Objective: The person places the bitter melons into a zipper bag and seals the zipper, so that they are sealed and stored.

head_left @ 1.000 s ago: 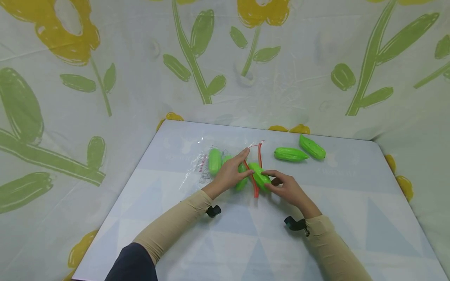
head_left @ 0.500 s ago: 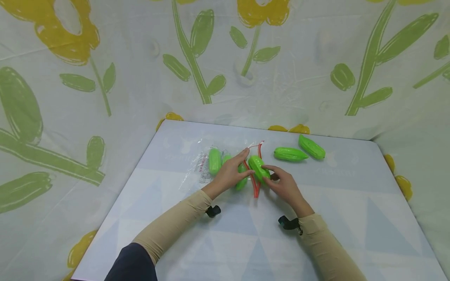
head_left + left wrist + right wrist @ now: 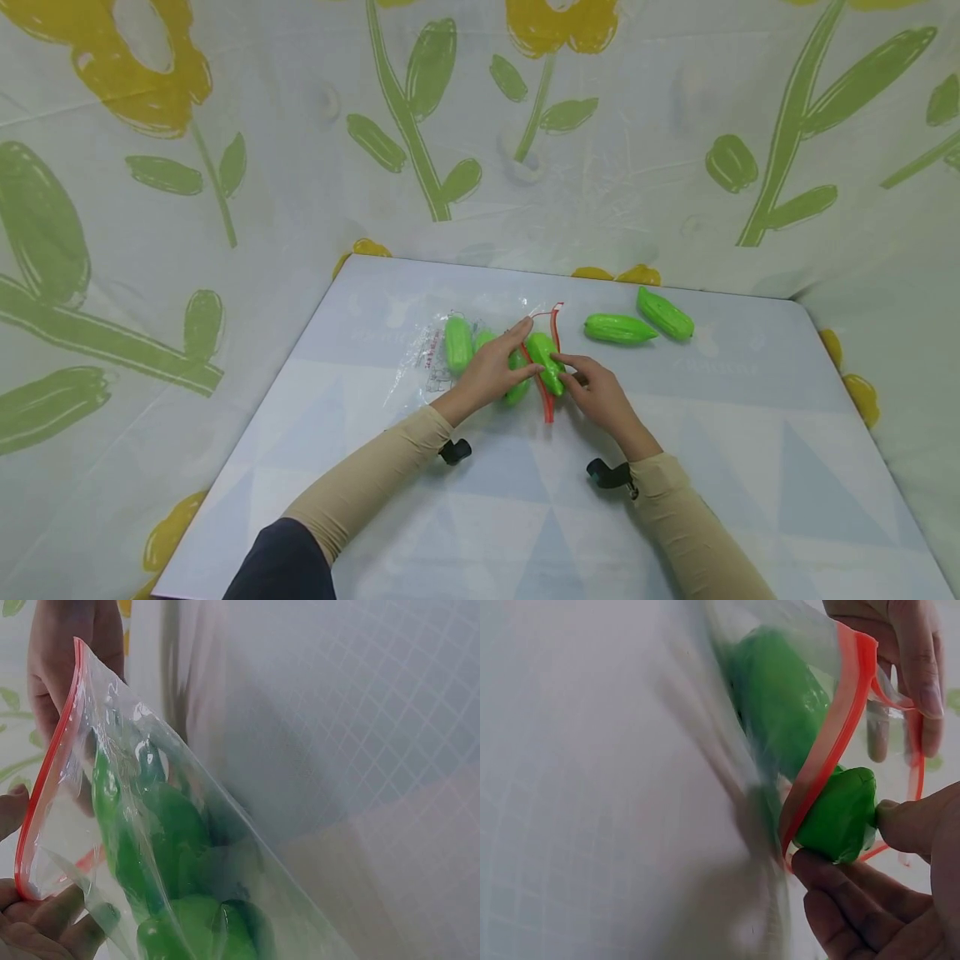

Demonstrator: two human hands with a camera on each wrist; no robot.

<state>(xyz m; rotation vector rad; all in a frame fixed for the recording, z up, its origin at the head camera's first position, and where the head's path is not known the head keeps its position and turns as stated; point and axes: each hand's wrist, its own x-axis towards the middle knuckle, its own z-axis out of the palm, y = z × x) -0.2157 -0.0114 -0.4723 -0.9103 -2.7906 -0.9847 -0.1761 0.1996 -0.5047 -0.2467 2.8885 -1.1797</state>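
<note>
1. Nearest, two beige sleeves (image 3: 360,487) reach in from the bottom edge over the pale worktop (image 3: 750,467), a small dark wrist device by each cuff.
2. Right hand (image 3: 603,400) pinches a green toy gourd (image 3: 546,362) between thumb and fingertips; the right wrist view shows its tip just past the red zip strip (image 3: 832,742), most of the body outside.
3. Left hand (image 3: 491,371) pinches the rim of the clear zip bag (image 3: 442,354), thumb and fingers curled round the plastic, holding the mouth apart; the left wrist view shows the red edge (image 3: 45,787) running up to the fingers.
4. Inside the bag lie more green gourds (image 3: 172,855), packed toward the closed end; exact count can't be told through the creased film.
5. Judgement: to do this well, keep the mouth wide and lifted with the left hand, feed the gourd in lengthwise, narrow end first, and let go only once it clears the zip strip so it doesn't snag on the red lip.
6. Farther back, two loose gourds (image 3: 621,328) (image 3: 665,313) lie on the worktop right of the bag, near each other, well apart from both hands.
7. Beyond, a flower-printed cloth (image 3: 450,125) with yellow blooms and green stems hangs behind and to the sides.
</note>
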